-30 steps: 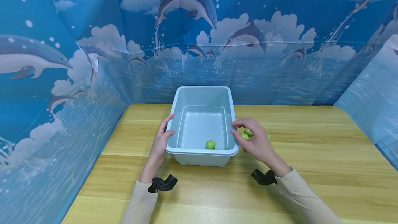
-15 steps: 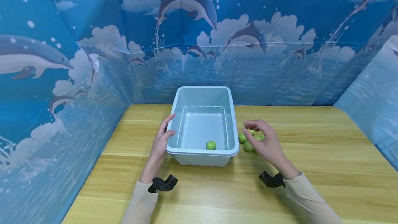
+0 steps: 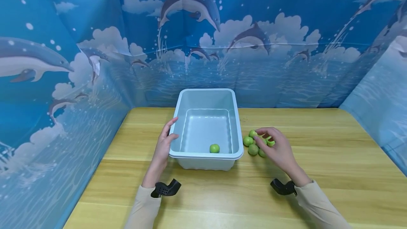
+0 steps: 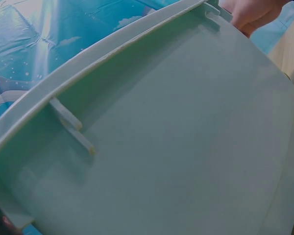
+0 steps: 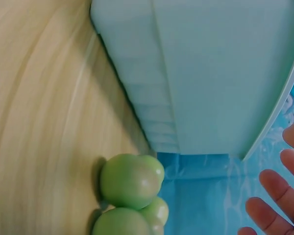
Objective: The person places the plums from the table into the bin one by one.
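On the table stands a light blue plastic bin [image 3: 203, 163] with one small round green fruit [image 3: 214, 148] inside, near its front wall. My left hand [image 3: 163, 144] grips the bin's left rim, thumb over the edge. To the right of the bin lies a cluster of several green fruits [image 3: 253, 149]. My right hand [image 3: 279, 149] is over that cluster, covering part of it, with thumb and fingers apart. In the right wrist view its fingers [image 5: 279, 191] are spread with nothing between them, off to the right of the fruits [image 5: 127, 181].
The bin's outer wall [image 4: 161, 122] fills most of the left wrist view. Wooden table [image 3: 334, 158] spreads to the right and in front. A blue dolphin-printed sheet [image 3: 203, 70] rises behind and along both sides.
My right hand has moved right, from the bin's right rim to above the green fruits, uncovering more of them. The left hand stays on the bin, and the fruit inside lies where it was.
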Tool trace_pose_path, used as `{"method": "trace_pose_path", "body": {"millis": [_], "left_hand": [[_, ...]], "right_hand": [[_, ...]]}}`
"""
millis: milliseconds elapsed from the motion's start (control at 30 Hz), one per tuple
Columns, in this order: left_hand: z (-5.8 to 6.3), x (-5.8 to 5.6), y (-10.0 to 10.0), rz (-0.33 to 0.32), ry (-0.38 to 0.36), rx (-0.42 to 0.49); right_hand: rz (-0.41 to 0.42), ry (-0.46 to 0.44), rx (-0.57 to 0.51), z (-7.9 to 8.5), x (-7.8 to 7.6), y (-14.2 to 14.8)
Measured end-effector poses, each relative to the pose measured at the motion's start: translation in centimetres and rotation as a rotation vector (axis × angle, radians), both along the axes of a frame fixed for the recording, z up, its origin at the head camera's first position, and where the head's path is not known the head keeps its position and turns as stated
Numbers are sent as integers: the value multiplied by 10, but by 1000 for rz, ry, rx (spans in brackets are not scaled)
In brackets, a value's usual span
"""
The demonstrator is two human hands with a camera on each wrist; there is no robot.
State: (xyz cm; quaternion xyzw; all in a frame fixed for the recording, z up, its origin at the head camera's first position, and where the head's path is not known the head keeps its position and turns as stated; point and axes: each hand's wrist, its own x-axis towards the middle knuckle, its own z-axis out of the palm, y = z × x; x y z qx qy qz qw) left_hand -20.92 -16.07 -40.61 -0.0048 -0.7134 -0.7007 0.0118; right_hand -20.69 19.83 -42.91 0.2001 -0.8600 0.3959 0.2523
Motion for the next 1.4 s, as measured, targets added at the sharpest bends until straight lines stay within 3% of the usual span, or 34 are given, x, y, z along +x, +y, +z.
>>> {"method": "trace_pose_path", "body": {"millis": [467,833,1400], "left_hand": [[1,1,-1,-3,-1,-1],[1,1,0,4,-7,-4],[2,1,0,-5,-8,-1]], "right_hand": [[-41,-129,60,-17,2,15],[-15,-214,120,-27,3,21],[-25,-195,171,-37,5,28]]}}
